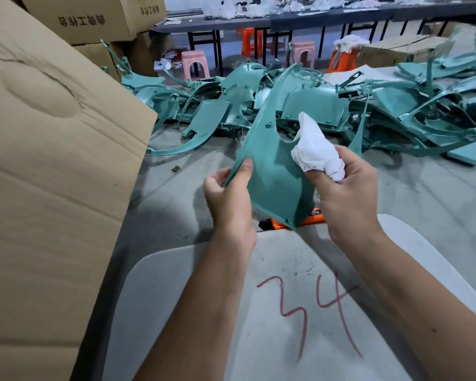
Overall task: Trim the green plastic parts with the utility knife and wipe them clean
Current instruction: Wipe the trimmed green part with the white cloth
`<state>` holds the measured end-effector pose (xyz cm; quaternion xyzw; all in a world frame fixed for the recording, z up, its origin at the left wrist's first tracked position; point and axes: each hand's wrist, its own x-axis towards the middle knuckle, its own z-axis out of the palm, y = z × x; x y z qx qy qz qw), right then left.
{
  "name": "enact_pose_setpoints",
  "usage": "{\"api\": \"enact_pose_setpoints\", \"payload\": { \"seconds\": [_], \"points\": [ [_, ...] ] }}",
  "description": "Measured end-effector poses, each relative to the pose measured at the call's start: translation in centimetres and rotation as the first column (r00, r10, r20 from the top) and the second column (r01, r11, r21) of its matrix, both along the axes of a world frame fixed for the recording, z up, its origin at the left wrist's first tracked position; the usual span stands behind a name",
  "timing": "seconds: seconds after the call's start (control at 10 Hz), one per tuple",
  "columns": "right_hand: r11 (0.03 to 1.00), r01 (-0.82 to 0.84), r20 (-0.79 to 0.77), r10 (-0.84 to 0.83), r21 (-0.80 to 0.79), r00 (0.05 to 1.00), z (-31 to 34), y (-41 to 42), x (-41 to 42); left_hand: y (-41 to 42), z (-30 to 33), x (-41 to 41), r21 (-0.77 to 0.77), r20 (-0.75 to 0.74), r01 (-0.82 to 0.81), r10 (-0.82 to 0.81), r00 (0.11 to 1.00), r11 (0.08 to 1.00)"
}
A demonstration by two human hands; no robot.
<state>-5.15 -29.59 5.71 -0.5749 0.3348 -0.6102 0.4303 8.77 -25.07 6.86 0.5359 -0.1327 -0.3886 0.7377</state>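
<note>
A curved green plastic panel (272, 171) is held upright in front of me. My left hand (228, 196) grips its left edge, thumb on the face. My right hand (346, 193) holds a bunched white cloth (318, 149) against the panel's right edge. The orange utility knife (311, 217) lies on the floor just beyond the panel's lower tip, mostly hidden by it. A heap of more green plastic parts (313, 105) covers the floor further away.
A grey rounded board (272, 298) marked "34" in red lies below my forearms. A big cardboard box (52, 160) stands close at the left, with more boxes (94, 17) behind. Stools (194, 61) and a long bench (286, 20) stand at the back.
</note>
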Motion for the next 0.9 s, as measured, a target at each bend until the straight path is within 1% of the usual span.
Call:
{"api": "enact_pose_setpoints", "payload": {
  "seconds": [0.1,0.2,0.3,0.4,0.5,0.6,0.7,0.8,0.9],
  "points": [
    [0.997,0.017,-0.101,-0.025,-0.078,0.995,0.2,0.0,-0.4,0.2,-0.1,1.9,0.009,0.607,-0.116,0.087,0.79,0.993],
    [1.0,-0.029,0.02,0.029,0.006,0.999,0.6,0.2,-0.1,0.3,-0.4,2.2,0.072,0.87,-0.101,-0.013,0.493,0.992],
    [0.974,-0.167,0.246,0.126,0.153,0.961,1.1,0.1,-0.3,-0.1,-0.4,2.0,0.154,0.777,-0.122,-0.044,0.628,0.98],
    [0.973,-0.168,0.207,0.133,0.161,0.969,0.9,0.0,-0.2,-0.2,0.3,2.2,0.044,0.117,0.075,-0.08,0.99,0.996],
    [0.983,-0.18,-0.051,0.177,-0.048,0.983,0.4,0.9,0.5,0.3,0.4,2.9,-0.157,-0.33,0.327,-0.362,0.872,0.932],
    [0.891,-0.322,-0.431,0.165,-0.321,0.887,-0.3,1.7,1.2,-0.1,-1.0,2.0,-0.16,-0.222,0.47,-0.496,0.84,0.868],
    [0.822,-0.331,-0.651,-0.061,-0.463,0.757,-0.5,2.1,2.2,0.6,0.7,1.3,-0.217,-0.627,0.429,-0.462,0.627,0.877],
    [0.8,-0.229,-0.584,-0.178,-0.555,0.792,0.0,1.9,2.0,1.5,-0.2,1.2,-0.123,-0.148,0.777,-0.785,0.601,0.618],
    [0.761,-0.062,-0.504,-0.364,-0.646,0.784,0.7,0.9,0.5,1.3,0.9,2.3,-0.206,-0.336,0.896,-0.888,0.314,0.394]
  ]
}}
